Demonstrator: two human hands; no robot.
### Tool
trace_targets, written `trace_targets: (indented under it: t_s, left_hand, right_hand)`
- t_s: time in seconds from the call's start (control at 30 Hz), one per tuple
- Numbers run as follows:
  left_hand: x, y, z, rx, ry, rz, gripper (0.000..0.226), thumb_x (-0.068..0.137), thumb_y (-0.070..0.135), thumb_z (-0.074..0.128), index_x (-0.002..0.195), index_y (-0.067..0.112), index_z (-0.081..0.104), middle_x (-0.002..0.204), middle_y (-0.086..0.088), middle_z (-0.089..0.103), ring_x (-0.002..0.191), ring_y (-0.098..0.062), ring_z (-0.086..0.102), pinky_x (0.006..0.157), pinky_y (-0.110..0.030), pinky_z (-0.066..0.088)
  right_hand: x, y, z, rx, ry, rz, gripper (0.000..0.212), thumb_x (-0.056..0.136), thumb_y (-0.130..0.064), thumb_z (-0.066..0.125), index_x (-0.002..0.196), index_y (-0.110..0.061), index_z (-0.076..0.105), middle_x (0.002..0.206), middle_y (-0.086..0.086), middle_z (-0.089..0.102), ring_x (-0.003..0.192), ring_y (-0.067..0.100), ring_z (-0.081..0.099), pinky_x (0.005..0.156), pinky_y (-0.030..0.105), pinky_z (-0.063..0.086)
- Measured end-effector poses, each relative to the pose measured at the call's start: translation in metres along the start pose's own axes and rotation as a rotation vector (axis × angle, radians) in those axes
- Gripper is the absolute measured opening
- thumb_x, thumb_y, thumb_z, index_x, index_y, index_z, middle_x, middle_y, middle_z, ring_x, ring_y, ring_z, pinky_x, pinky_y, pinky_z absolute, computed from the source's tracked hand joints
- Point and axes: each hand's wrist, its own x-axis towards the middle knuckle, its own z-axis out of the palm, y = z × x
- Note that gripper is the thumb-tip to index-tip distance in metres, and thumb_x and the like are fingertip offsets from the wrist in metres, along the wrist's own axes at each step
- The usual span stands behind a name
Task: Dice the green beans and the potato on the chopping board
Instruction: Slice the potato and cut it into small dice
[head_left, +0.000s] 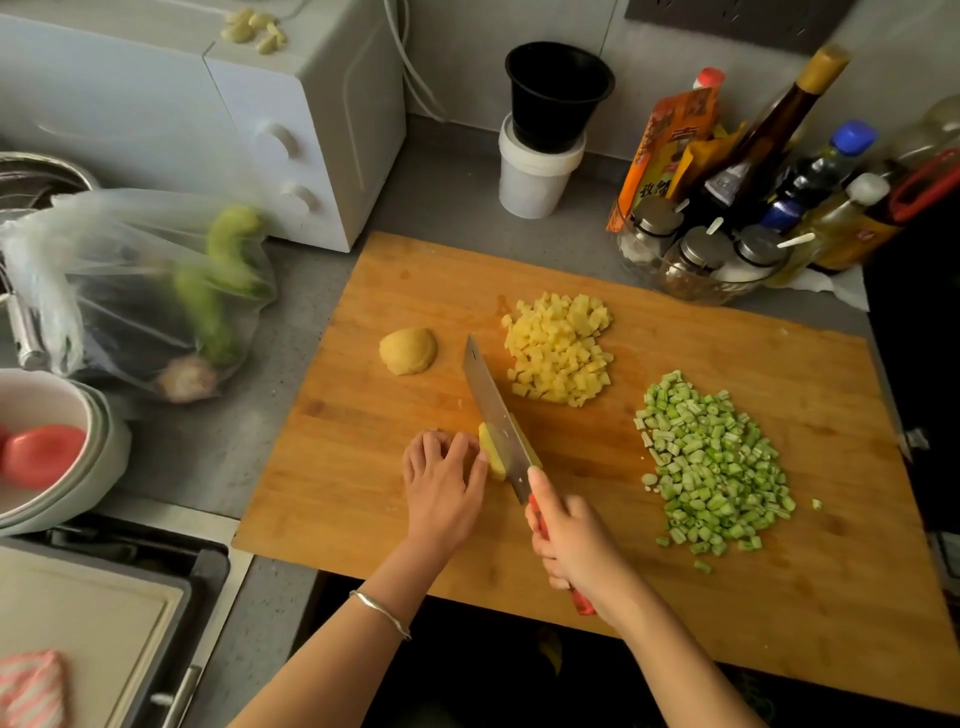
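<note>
On the wooden chopping board lie a heap of diced potato and, to its right, a heap of diced green beans. An uncut potato piece sits at the board's left. My left hand holds a yellow potato piece down with curled fingers. My right hand grips the red handle of a knife, forefinger along the blade's spine. The blade rests against the right side of that potato piece.
A plastic bag of vegetables lies left of the board, next to a white microwave. A white bowl with a tomato stands at far left. Seasoning bottles and jars crowd the back right; a black cup on a white tub stands behind.
</note>
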Motion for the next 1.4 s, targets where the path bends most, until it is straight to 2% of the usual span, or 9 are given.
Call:
trace_targets:
  t_s: [0.2,0.33,0.53,0.67,0.77,0.87,1.1,1.23,1.4]
  left_hand:
    - [0.027,-0.010,-0.026,0.035,-0.209,0.243,0.077,0.074,0.074,0.051,0.122,0.015,0.038,0.117,-0.001,0.038,0.111,-0.019,0.036,0.103,-0.036,0.032]
    - [0.066,0.002,-0.047,0.262,-0.447,0.629,0.105,0.065,0.054,0.077,0.147,0.031,0.017,0.153,0.004,0.017,0.137,-0.019,0.021,0.111,-0.038,0.028]
    - [0.095,0.024,-0.044,0.524,-0.560,0.908,0.090,0.073,0.051,0.074,0.147,0.031,0.025,0.152,0.008,0.023,0.140,-0.017,0.019,0.112,-0.033,0.019]
    - [0.088,0.018,-0.051,0.359,-0.547,0.794,0.081,0.074,0.068,0.060,0.138,0.025,0.038,0.143,0.003,0.037,0.133,-0.017,0.032,0.111,-0.036,0.028]
    - [0.074,0.015,-0.066,-0.089,-0.136,0.683,0.062,0.086,0.069,0.041,0.114,0.014,0.048,0.111,-0.002,0.049,0.101,-0.012,0.046,0.088,-0.032,0.044]
    - [0.074,0.026,-0.088,-0.148,0.168,0.738,0.048,0.089,0.054,0.051,0.114,0.012,0.050,0.109,-0.004,0.048,0.099,-0.015,0.045,0.086,-0.026,0.040]
    - [0.095,0.066,-0.096,0.260,-0.449,0.831,0.049,0.086,0.040,0.065,0.132,0.028,0.053,0.138,0.005,0.048,0.126,-0.015,0.043,0.102,-0.032,0.037]
    - [0.099,0.064,-0.081,0.418,-0.539,0.793,0.041,0.090,0.039,0.059,0.129,0.029,0.054,0.135,0.006,0.051,0.126,-0.017,0.042,0.099,-0.027,0.032]
    - [0.103,0.058,-0.078,0.327,-0.538,0.685,0.034,0.092,0.036,0.058,0.124,0.024,0.060,0.127,0.000,0.057,0.119,-0.020,0.048,0.094,-0.028,0.037]
  right_hand:
    - [-0.022,-0.007,-0.032,0.154,-0.041,-0.120,0.053,0.089,-0.062,0.040,0.073,-0.012,0.045,0.049,0.000,0.031,0.036,0.012,0.025,0.038,0.021,0.022]
    - [-0.021,-0.006,-0.044,0.169,0.019,-0.122,0.052,0.095,-0.058,0.037,0.072,-0.012,0.045,0.048,-0.001,0.033,0.036,0.011,0.027,0.037,0.020,0.023]
    - [-0.023,-0.002,-0.048,0.193,0.014,-0.125,0.053,0.094,-0.060,0.039,0.073,-0.012,0.046,0.048,-0.001,0.033,0.037,0.011,0.026,0.038,0.022,0.023]
    - [-0.023,0.001,-0.047,0.147,0.045,-0.156,0.055,0.090,-0.062,0.040,0.073,-0.011,0.046,0.048,0.000,0.031,0.036,0.013,0.026,0.039,0.023,0.022]
    - [-0.019,0.006,-0.048,-0.056,0.149,-0.245,0.059,0.080,-0.071,0.040,0.068,-0.013,0.044,0.048,-0.003,0.032,0.039,0.014,0.028,0.045,0.028,0.023]
    - [-0.014,0.013,-0.053,-0.406,0.286,-0.360,0.056,0.078,-0.076,0.035,0.062,-0.024,0.046,0.050,-0.007,0.040,0.044,0.008,0.037,0.051,0.027,0.029]
    - [-0.016,0.013,-0.056,-0.970,0.326,-0.523,0.051,0.083,-0.079,0.025,0.071,-0.030,0.036,0.060,-0.009,0.041,0.056,0.010,0.045,0.047,0.024,0.029]
    - [-0.015,0.015,-0.054,-1.130,0.315,-0.588,0.074,0.068,-0.088,-0.002,0.079,-0.026,0.038,0.059,-0.007,0.040,0.067,0.021,0.058,0.050,0.031,0.028]
    - [-0.015,0.018,-0.053,-1.127,0.315,-0.611,0.072,0.070,-0.084,0.003,0.083,-0.024,0.041,0.068,-0.006,0.049,0.069,0.020,0.058,0.055,0.030,0.030]
